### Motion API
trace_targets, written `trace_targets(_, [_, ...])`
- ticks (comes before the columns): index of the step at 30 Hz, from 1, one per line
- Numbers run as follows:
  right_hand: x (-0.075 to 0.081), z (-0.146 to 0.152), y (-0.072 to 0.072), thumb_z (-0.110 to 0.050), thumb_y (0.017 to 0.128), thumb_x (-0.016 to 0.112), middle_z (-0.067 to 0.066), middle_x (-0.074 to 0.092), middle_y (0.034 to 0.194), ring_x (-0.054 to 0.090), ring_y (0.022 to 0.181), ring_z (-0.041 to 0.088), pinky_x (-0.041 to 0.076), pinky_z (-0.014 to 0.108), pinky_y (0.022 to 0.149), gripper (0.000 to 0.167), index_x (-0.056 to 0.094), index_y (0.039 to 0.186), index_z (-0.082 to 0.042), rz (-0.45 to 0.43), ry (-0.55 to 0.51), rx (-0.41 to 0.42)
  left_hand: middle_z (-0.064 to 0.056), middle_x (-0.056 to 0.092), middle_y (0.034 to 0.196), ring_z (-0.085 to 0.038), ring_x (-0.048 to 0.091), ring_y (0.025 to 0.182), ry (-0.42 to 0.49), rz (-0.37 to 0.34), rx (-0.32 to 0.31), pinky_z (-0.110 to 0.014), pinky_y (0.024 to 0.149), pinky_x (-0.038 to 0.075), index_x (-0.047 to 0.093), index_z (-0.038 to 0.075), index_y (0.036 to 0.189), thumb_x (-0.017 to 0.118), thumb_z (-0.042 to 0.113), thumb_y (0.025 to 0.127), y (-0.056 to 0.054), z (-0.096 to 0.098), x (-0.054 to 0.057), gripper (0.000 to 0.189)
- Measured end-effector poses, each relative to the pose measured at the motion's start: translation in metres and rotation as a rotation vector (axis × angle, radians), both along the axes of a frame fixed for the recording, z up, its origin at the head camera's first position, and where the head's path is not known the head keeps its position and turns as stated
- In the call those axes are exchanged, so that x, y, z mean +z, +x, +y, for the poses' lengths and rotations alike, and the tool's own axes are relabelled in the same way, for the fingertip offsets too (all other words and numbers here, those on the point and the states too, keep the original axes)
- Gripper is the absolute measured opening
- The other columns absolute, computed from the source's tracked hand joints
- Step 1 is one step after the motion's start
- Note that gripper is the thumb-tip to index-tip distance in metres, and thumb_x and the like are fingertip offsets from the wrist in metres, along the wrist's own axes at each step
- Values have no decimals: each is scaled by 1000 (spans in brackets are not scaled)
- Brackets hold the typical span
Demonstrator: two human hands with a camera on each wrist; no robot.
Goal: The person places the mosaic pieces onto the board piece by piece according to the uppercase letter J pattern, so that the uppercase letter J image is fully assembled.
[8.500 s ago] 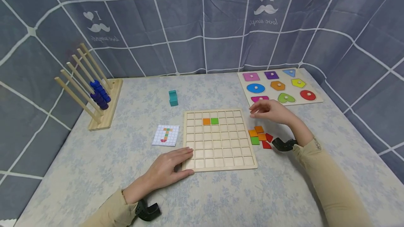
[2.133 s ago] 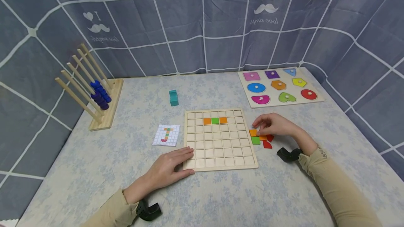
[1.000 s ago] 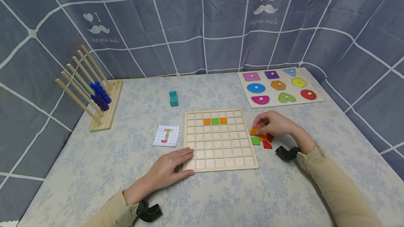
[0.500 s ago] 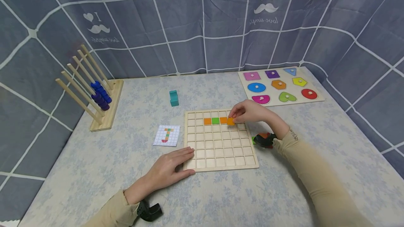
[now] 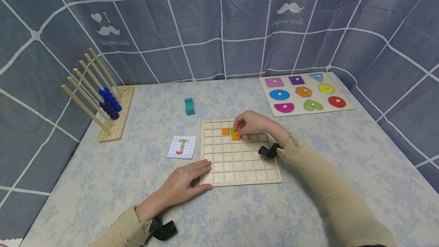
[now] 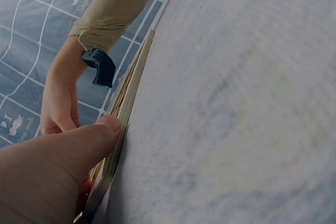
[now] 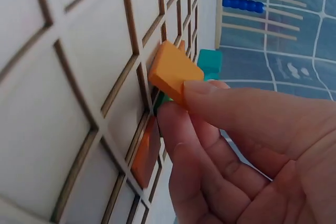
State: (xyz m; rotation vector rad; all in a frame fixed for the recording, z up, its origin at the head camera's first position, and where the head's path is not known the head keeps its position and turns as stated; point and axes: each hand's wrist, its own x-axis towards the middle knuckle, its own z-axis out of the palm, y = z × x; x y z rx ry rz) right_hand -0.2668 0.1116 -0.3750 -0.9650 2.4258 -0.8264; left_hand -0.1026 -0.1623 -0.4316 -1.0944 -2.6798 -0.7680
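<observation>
My right hand (image 5: 252, 122) pinches an orange square tile (image 5: 236, 136) between thumb and fingertips, over the upper part of the wooden grid board (image 5: 243, 167). The right wrist view shows this held tile (image 7: 176, 72) tilted close above the grid cells. On the board lie an orange tile (image 5: 225, 131) and a green tile (image 5: 231, 130), the green one partly covered; another orange tile (image 7: 147, 153) shows in the right wrist view. My left hand (image 5: 180, 184) rests on the board's near left corner, its thumb (image 6: 107, 127) at the edge. A pattern card (image 5: 181, 147) lies left of the board.
At the far left stands a wooden peg stand (image 5: 125, 121) with blue beads. A teal block (image 5: 189, 106) sits behind the board. A shape puzzle board (image 5: 296, 104) lies at the back right. The right arm hides the pile of loose tiles.
A third tile, orange, has joined the row since the oldest frame. My right hand has since taken another orange tile from the pile and carried it left over the board. Left hand unmoved.
</observation>
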Motion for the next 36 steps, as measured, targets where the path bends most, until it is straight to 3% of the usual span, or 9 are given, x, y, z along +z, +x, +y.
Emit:
trace_targets(7, [-1,-4,3,-2,81,70,1,66,80,61,75,14,53,28,71,8,69,89,-4,-29,-11,-8,-5,56,132,-17,50,123,1,-5,1,-34,97,46,61,8,127,68,43,85,0,0,0,55])
trace_targets(11, [1,5,5,-3,82,70,0,66,81,61,76,14,52,30,72,10,69,92,-4,18,-77,-57,-5,55,132,-17,49,123,-3,-10,1,-35,97,46,60,9,127,67,44,85,0,0,0,55])
trace_targets(14, [6,18,5,-6,82,70,-1,66,82,60,77,15,52,31,73,12,68,94,-4,59,-115,-111,-5,55,132,-17,49,123,-4,-9,1,-35,97,46,60,9,128,67,44,85,0,0,0,56])
trace_targets(23, [24,69,14,-14,84,72,3,65,92,59,81,19,52,29,74,23,66,103,-3,30,-176,-186,-5,56,131,-17,50,123,2,10,-1,-35,97,46,61,8,126,68,43,84,0,0,0,55])
trace_targets(36, [13,124,33,-14,83,74,7,66,94,57,78,21,52,24,69,26,66,104,-2,12,-140,-289,-5,56,132,-17,50,123,2,2,-1,-35,97,46,61,8,127,68,43,84,0,0,0,56])
